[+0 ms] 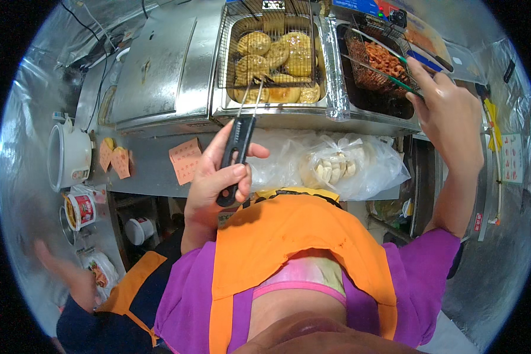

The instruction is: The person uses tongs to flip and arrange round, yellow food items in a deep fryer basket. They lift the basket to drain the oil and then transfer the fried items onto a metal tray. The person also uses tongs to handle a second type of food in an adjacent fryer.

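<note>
My left hand grips the black plastic handle of a wire fryer basket. The basket is over an oil vat, and several round golden flatbreads show through and around its mesh. My right hand holds metal tongs with green grips; their arms reach over a second wire basket of small reddish-brown fried pieces above a dark vat. Whether the tong tips touch the food or the basket, I cannot tell.
Foil covers the divider between the vats. A metal lid lies at left. On the ledge are a clear bag of pale dough pieces and pink paper slips. A white bucket stands far left, above a co-worker's blurred arm.
</note>
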Motion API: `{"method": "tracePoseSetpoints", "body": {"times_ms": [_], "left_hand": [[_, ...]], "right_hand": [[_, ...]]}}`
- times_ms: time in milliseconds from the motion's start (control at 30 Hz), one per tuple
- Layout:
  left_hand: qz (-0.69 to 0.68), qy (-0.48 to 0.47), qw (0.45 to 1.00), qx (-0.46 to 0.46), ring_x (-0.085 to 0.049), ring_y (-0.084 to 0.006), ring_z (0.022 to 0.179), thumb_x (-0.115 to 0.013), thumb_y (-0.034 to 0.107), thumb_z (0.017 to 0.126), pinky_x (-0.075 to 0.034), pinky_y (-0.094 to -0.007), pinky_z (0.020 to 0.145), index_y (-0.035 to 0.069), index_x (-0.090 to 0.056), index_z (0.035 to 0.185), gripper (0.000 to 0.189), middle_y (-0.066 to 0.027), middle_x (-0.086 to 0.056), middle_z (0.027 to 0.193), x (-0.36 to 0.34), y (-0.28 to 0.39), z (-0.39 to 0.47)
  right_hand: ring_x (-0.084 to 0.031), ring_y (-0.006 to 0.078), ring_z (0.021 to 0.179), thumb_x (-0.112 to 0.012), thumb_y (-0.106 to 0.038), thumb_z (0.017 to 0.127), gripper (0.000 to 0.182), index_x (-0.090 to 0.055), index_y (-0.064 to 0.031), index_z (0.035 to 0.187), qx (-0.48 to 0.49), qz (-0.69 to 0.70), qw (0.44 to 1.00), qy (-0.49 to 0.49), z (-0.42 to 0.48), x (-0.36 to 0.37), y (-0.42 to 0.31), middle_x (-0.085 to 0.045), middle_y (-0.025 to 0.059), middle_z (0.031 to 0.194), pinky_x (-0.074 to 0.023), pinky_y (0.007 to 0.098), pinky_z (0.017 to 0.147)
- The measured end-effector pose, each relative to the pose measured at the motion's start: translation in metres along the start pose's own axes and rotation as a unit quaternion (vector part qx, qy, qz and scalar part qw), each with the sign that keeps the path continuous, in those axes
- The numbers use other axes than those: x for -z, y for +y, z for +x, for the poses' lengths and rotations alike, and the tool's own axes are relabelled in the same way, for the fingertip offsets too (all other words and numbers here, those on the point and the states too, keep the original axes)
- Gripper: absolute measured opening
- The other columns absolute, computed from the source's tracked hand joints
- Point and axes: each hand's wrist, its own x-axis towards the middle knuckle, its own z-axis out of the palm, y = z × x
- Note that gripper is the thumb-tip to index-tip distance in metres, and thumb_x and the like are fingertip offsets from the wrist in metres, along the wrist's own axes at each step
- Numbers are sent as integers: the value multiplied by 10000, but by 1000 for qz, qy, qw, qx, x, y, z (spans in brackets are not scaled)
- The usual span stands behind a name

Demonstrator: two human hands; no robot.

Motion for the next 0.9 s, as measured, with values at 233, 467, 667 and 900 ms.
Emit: {"method": "tracePoseSetpoints", "body": {"times_ms": [233,467,667,900], "left_hand": [[42,3,999,34,-612,-112,678,-525,-10,872,-508,-215,541,5,-220,1442,646,-225,-572,1170,-7,-25,25],[46,6,999,26,-627,-116,672,-516,23,885,-523,-221,567,-28,-317,1362,518,-245,-579,1198,-20,-27,51],[6,15,998,61,-630,-124,614,-480,153,935,-518,-221,491,27,-407,1249,346,-152,-651,975,-13,-36,69],[-82,20,996,31,-600,-112,578,-471,145,923,-470,-198,431,24,-444,1141,250,-89,-596,837,-16,-30,65]], "right_hand": [[-618,286,637,-659,-286,863,517,-508,-192,1349,15,69,997,16,1,-9,-15,-614,100,790,-485,395,579],[-664,329,714,-599,-339,892,380,-559,-116,1197,67,171,981,-58,56,-70,-45,-664,139,757,-511,457,594],[-667,353,733,-563,-389,904,467,-559,-122,1288,84,163,978,-98,93,-103,-60,-672,185,749,-523,468,639],[-683,330,746,-581,-395,899,420,-605,-134,1227,112,92,983,-115,111,-76,-57,-683,169,755,-548,440,644]]}}
